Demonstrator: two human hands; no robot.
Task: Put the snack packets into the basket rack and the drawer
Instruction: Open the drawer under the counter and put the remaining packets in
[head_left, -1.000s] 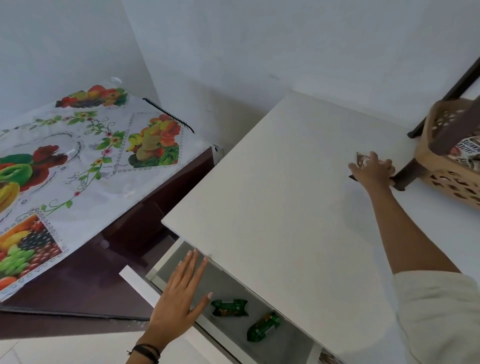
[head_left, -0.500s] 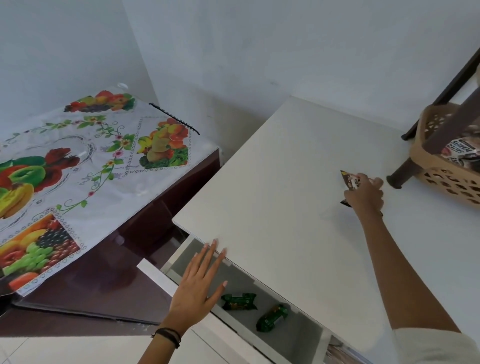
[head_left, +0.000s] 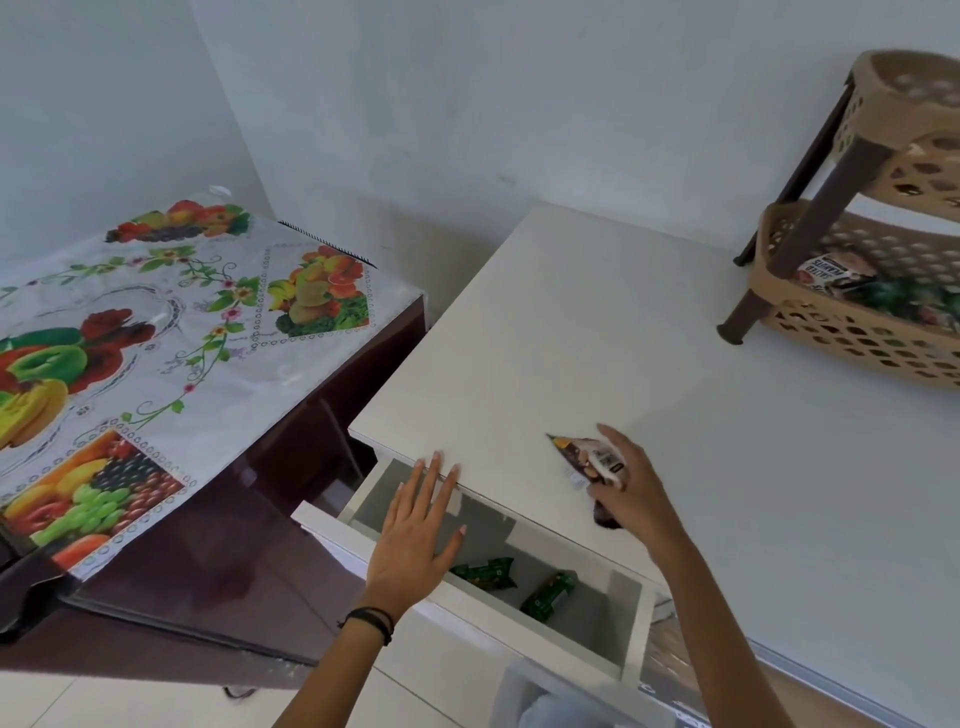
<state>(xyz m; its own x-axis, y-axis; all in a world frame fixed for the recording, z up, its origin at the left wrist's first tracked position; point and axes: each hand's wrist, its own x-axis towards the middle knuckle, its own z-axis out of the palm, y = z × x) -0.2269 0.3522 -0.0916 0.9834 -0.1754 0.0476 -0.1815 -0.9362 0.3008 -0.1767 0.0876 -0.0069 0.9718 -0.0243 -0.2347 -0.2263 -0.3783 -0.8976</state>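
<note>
My right hand (head_left: 631, 493) grips a dark brown snack packet (head_left: 587, 457) just above the white cabinet top (head_left: 597, 332), near its front edge. Below that edge the white drawer (head_left: 631, 639) stands pulled out, with two green snack packets (head_left: 485, 571) (head_left: 548, 600) lying on its grey floor. My left hand (head_left: 415, 540) hovers flat over the drawer's left part, fingers spread, holding nothing. The tan basket rack (head_left: 852, 332) stands at the cabinet's back right, with a salted-peanuts packet (head_left: 826, 273) and other packets in its lower basket.
A dark table under a fruit-print plastic cloth (head_left: 156, 332) stands to the left of the cabinet, with a black comb at its far edge. White walls close the back. The rack's upper basket (head_left: 930, 130) is at the top right.
My right hand has brought the brown packet from beside the rack's leg toward me, to the cabinet's front edge over the drawer. My left hand stays spread over the drawer.
</note>
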